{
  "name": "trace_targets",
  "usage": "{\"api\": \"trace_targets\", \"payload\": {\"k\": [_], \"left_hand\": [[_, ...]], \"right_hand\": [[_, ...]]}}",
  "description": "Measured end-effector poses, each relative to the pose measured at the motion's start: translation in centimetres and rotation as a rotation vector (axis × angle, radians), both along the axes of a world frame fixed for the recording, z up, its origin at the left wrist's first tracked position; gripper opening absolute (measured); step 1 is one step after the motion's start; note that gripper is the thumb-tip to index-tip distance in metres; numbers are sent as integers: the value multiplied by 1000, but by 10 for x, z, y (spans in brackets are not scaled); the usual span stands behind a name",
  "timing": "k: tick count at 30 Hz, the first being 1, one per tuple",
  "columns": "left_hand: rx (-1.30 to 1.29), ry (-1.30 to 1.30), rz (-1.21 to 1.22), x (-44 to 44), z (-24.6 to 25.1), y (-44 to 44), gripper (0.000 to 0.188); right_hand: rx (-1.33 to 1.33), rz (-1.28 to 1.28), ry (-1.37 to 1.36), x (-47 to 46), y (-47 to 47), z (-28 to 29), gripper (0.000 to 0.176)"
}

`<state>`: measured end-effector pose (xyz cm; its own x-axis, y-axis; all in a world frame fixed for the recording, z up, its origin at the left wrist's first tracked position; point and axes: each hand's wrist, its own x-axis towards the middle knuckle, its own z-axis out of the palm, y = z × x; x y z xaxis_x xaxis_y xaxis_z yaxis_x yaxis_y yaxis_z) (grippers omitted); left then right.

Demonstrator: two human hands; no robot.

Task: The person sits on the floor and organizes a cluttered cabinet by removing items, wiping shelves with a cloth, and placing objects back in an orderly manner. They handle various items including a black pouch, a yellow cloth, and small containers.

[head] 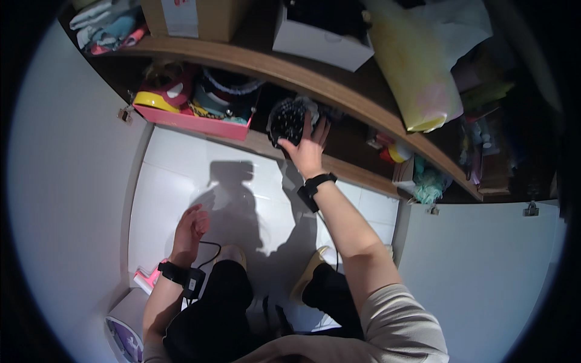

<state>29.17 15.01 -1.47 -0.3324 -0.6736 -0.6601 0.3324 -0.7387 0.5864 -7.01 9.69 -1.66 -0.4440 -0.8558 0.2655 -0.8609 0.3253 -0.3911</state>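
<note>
My right hand (309, 140) reaches into the lower shelf of a cabinet. Its fingers and thumb are around a black fabric item with white dots and a ruffled edge (287, 119); what kind of item it is cannot be told. Left of it stands a pink box (195, 125) holding a yellow headband (156, 100), a dark red headband (178, 90) and other soft accessories. My left hand (193, 227) hangs over the tiled floor with its fingers curled in, and nothing shows in it. Each wrist wears a black strap with a small device and a cable.
A wooden shelf board (272, 63) curves above my right hand. It carries a cardboard box (195, 20), a white box (322, 41) and a yellow plastic bag (417, 81) hanging over its edge. Cabinet doors (68, 190) stand at both sides. A teal mesh sponge (429, 187) sits low right.
</note>
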Motion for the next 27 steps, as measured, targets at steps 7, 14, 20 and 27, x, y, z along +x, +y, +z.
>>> {"api": "trace_targets", "payload": {"k": [7,14,20,27], "left_hand": [[-52,63,11,-6,1,-2,33],[-184,80,107,-1,37,-17,32],[-345,-65,61,15,122,-25,32],[-867,-146,-93,8,258,-12,36]], "right_hand": [[104,31,-179,25,-15,9,106],[148,381,45,5,58,118,58],[-48,581,113,-7,139,235,30],[-301,282,-88,-33,175,286,22]]}}
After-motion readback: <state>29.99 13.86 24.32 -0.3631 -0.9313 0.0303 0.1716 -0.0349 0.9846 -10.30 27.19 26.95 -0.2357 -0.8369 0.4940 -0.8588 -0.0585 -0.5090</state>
